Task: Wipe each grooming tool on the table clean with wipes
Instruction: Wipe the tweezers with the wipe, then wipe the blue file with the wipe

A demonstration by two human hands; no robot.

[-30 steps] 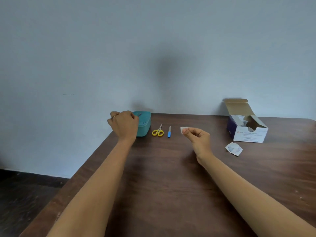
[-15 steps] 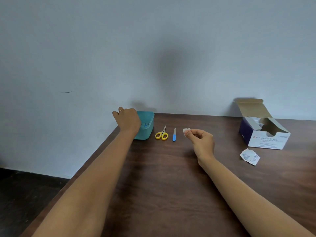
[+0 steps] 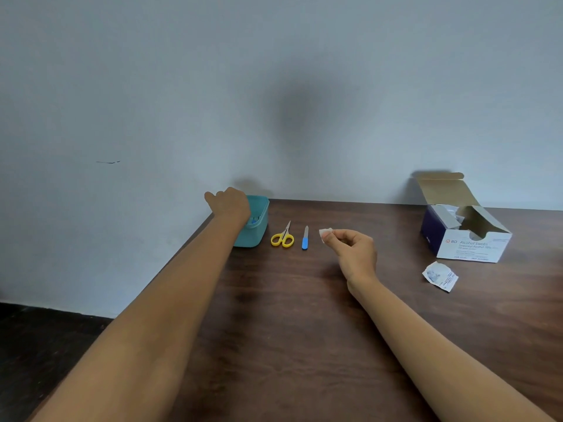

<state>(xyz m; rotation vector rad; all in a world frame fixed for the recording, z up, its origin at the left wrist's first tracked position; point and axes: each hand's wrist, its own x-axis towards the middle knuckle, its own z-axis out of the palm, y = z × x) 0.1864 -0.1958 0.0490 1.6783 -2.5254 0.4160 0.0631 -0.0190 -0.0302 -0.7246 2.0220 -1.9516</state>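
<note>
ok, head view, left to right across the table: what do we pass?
teal box → scissors → nail file → wipe pinched in right hand → swab box

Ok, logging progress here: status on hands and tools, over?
Left hand at teal box, grip hidden. Right hand pinches wipe. Scissors and nail file lie side by side on table, untouched. Nothing in the way.

Plain room: wooden table (image 3: 304, 330), bare wall (image 3: 274, 71)

A dark wooden table (image 3: 289, 330) stands against a pale grey wall (image 3: 304, 71), above dark floor (image 3: 36, 345).
</note>
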